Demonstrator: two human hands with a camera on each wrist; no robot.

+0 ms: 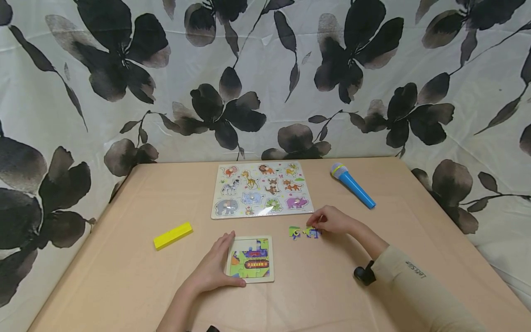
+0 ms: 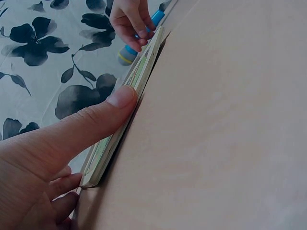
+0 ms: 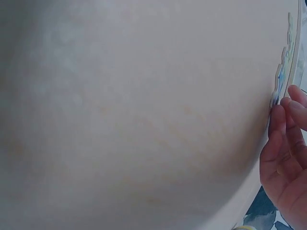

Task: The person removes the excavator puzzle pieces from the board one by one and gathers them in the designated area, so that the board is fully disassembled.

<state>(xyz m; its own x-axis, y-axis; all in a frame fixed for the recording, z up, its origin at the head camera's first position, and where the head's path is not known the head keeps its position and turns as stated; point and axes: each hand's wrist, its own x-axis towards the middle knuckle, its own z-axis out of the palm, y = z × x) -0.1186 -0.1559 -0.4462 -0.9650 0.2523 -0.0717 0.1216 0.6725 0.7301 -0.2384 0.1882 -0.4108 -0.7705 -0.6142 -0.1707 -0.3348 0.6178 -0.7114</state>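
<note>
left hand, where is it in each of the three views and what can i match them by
Head: below centre, slightly left; the left hand holds the square puzzle at its left and near edges.
Left wrist: large at the left, its thumb on the puzzle's edge, left hand.
Right wrist: not in it.
Shared landmark: the right hand, right of centre in head, top in left wrist, right edge in right wrist.

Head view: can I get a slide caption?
Left grip holds a framed puzzle, right grip at loose pieces, with an animal board and blue microphone beyond.
</note>
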